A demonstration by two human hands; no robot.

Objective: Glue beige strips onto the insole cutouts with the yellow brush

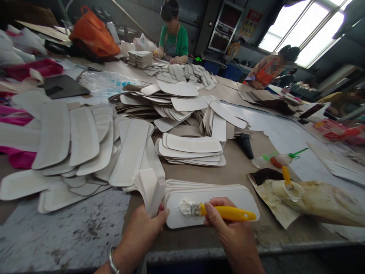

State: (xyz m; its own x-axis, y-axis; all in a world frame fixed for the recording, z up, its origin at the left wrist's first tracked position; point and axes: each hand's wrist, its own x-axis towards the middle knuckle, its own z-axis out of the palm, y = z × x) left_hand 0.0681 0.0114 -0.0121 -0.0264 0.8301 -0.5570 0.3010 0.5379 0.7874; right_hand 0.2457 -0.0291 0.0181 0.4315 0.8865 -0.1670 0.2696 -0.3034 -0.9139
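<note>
My right hand (226,222) grips a paintbrush (238,214) by its yellow handle. Its bristles, thick with white paste, touch the top of a long rounded white panel (238,198), one of several fanned in a stack. A bundle of thin off-white strips (146,186) stands upright in my left hand (148,224), whose thumb is at the panel's left end. Behind the panel lies a neat pile of similar curved white pieces (194,146). To the left, many more white pieces (85,137) with cream middles overlap in a loose heap.
At right lies a paste-smeared container (322,196) with a small yellow-handled tool (286,176). Small bottles (281,160) and a black cone (244,145) stand behind. Higher heaps of panels (168,101) rise midtable. A co-worker in green (182,42) works across the table, another (266,72) at right.
</note>
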